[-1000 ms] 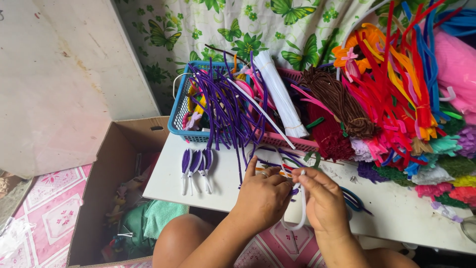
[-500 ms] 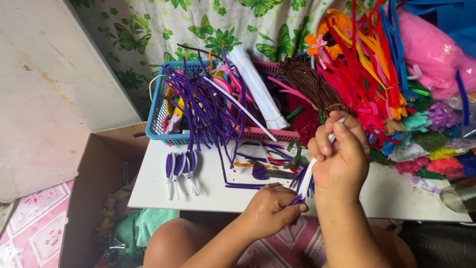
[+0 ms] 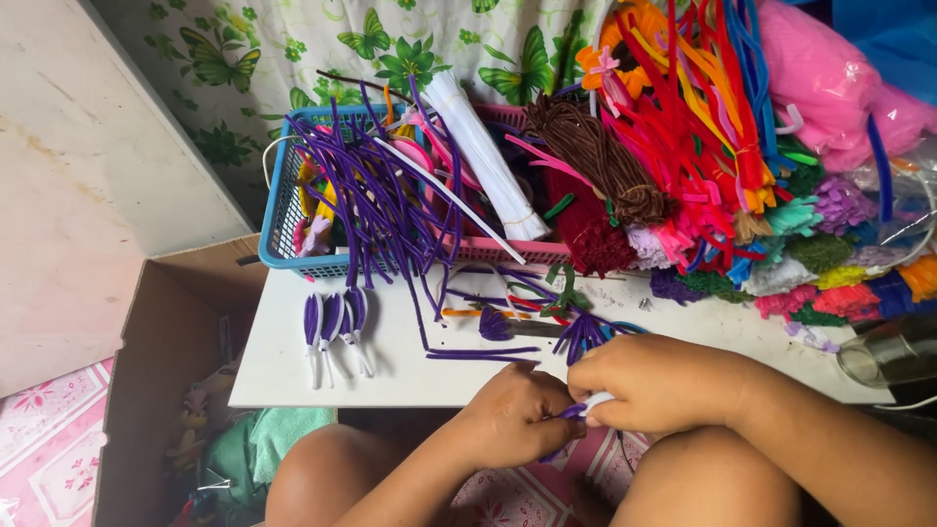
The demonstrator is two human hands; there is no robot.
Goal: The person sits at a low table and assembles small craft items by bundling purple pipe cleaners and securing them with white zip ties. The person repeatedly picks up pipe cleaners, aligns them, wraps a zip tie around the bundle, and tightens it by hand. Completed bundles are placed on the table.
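Note:
My left hand (image 3: pixel 512 415) and my right hand (image 3: pixel 664 384) meet at the near edge of a small white table (image 3: pixel 293 366). Between their fingertips they pinch a purple pipe cleaner piece (image 3: pixel 571 412) joined to a short white stem (image 3: pixel 595 400). Three finished purple loops on white stems (image 3: pixel 335 327) lie on the table to the left. Loose purple pipe cleaner pieces (image 3: pixel 488 351) lie just beyond my hands.
A blue basket (image 3: pixel 283 229) full of long purple pipe cleaners (image 3: pixel 381 205) and a white bundle (image 3: pixel 483 161) stands at the table's back. Piles of coloured pipe cleaners (image 3: pixel 703 127) fill the right. An open cardboard box (image 3: pixel 156 351) sits on the floor at left. My knees are below.
My right hand came down from the raised position to meet my left hand at the table's near edge, bringing the white stem with it. The camera view also shifted.

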